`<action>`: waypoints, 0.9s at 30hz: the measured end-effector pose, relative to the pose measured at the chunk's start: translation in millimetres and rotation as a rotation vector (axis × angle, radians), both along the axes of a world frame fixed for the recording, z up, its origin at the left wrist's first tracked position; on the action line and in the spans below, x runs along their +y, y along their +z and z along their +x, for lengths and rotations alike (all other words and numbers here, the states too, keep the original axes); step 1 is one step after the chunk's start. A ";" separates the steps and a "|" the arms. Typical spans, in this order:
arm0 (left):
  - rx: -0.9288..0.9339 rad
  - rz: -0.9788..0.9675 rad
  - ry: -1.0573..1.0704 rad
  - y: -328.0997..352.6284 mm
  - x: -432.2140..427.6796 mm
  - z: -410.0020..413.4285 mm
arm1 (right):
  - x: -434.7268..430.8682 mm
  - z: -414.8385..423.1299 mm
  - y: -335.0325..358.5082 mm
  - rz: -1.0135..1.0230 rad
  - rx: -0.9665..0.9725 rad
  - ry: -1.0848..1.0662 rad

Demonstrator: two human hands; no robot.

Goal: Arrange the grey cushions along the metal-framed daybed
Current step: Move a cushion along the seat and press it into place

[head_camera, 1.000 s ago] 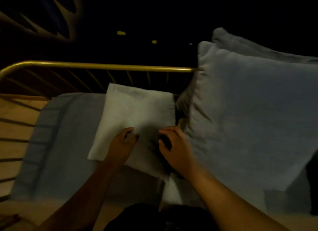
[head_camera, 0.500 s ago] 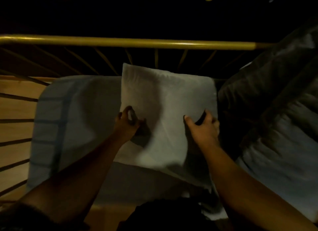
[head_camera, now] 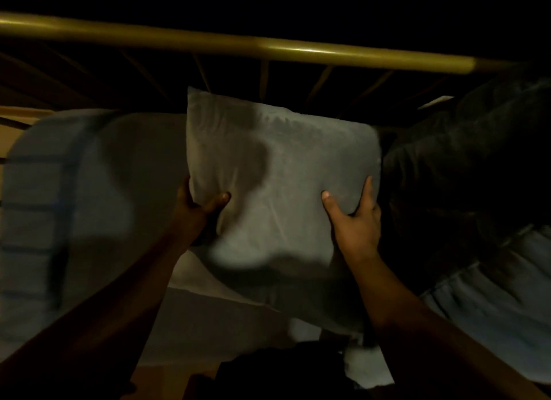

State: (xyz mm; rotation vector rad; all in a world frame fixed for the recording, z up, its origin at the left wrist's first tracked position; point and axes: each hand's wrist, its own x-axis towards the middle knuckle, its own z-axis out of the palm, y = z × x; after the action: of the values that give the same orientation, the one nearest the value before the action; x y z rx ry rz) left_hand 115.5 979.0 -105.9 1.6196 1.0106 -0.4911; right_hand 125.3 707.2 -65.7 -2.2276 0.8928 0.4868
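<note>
1. I see the left hand (head_camera: 198, 209) gripping the small grey cushion (head_camera: 280, 173) at its left edge, thumb on the front.
2. The right hand (head_camera: 354, 221) grips its right edge, thumb on the front.
3. The cushion is held up in front of the brass rail (head_camera: 268, 46), over the grey mattress (head_camera: 89, 191).
4. A dark, larger cushion (head_camera: 465, 167) lies just right of it.

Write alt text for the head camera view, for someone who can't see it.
Two bare hands, left hand and right hand, grip a small grey cushion by its sides, raised before the daybed's brass rail. Dark larger cushions sit right; the scene is dim.
</note>
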 end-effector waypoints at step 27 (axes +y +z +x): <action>0.268 0.431 0.163 77.3 301.1 -205.8 | 314.4 -153.9 20.4 0.307 0.016 0.522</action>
State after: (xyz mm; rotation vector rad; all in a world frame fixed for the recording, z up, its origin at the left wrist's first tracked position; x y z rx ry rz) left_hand -90.3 1280.1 -28.6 1.8589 1.5170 -0.4039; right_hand -28.5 1021.6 -45.3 -2.1533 0.2068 0.8192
